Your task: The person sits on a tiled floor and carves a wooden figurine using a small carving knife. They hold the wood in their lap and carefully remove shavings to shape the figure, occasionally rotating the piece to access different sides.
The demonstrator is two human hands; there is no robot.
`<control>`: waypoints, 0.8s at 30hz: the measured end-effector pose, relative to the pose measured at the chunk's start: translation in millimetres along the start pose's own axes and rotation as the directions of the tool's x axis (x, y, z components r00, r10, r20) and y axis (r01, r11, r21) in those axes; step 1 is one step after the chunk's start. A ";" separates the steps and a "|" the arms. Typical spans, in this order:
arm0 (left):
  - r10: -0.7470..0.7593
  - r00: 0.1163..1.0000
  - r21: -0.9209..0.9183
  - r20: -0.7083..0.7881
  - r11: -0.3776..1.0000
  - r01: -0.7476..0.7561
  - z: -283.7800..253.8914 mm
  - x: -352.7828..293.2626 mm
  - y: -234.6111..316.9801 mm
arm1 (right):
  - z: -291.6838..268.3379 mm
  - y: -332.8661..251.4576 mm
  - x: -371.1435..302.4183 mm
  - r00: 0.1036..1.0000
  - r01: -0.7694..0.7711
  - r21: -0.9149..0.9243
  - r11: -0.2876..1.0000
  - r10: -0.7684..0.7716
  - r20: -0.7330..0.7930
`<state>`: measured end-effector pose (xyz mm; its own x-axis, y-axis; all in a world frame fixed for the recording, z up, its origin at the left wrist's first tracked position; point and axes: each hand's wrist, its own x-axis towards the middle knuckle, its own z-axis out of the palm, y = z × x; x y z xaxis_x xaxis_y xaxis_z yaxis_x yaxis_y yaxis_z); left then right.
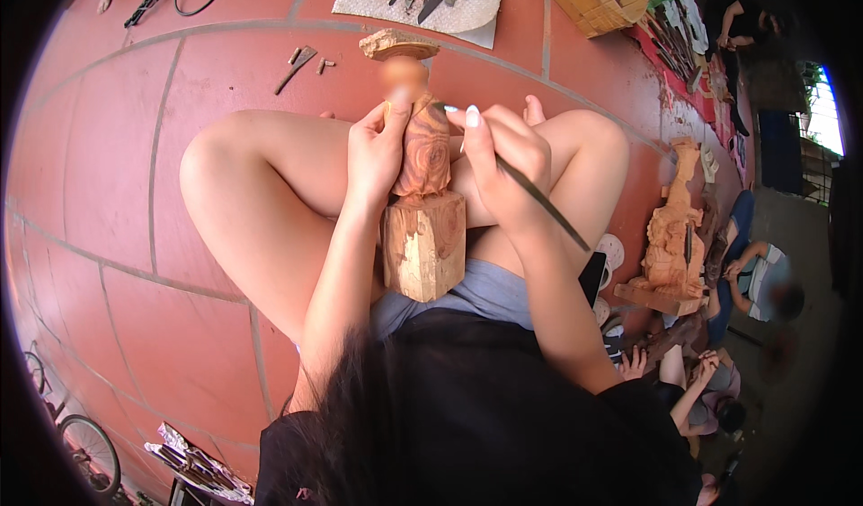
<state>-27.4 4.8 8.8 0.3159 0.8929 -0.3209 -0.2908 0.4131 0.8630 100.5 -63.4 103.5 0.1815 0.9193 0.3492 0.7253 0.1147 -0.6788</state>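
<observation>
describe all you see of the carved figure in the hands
The carved figure looks wooden: rough, pale, flared top; blurred rounded section; reddish-brown body with swirling grain; angular, patchy blond base. Between the bent legs, its top points away from the person. The left hand grips it; a thin tool in the right hand, tip at its right side, contact unclear.

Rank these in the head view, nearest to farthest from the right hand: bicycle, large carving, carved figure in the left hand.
1. Carved figure: in the left hand, just left of the right hand.
2. Large carving: off to the right.
3. Bicycle: lower left, near the picture's rim.
</observation>
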 end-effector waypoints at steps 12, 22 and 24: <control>-0.005 1.000 -0.037 0.028 0.999 0.006 -1.5 -2.0 1.5 | 4.6 9.6 -0.3 1.000 0.013 -0.015 1.000 -0.012 0.013; -0.038 0.999 -0.037 0.020 0.999 0.038 -2.5 -3.4 2.3 | -0.2 2.4 -10.1 0.998 0.055 0.026 0.998 -0.055 0.028; -0.024 1.000 -0.022 -0.001 0.999 0.023 0.7 -2.0 5.4 | -7.4 0.7 -25.8 0.993 0.095 0.056 0.994 -0.099 0.068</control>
<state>-28.9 5.1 14.3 0.3215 0.8831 -0.3416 -0.3029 0.4377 0.8466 101.3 -89.8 98.7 0.0631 0.9270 0.3698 0.7011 0.2226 -0.6774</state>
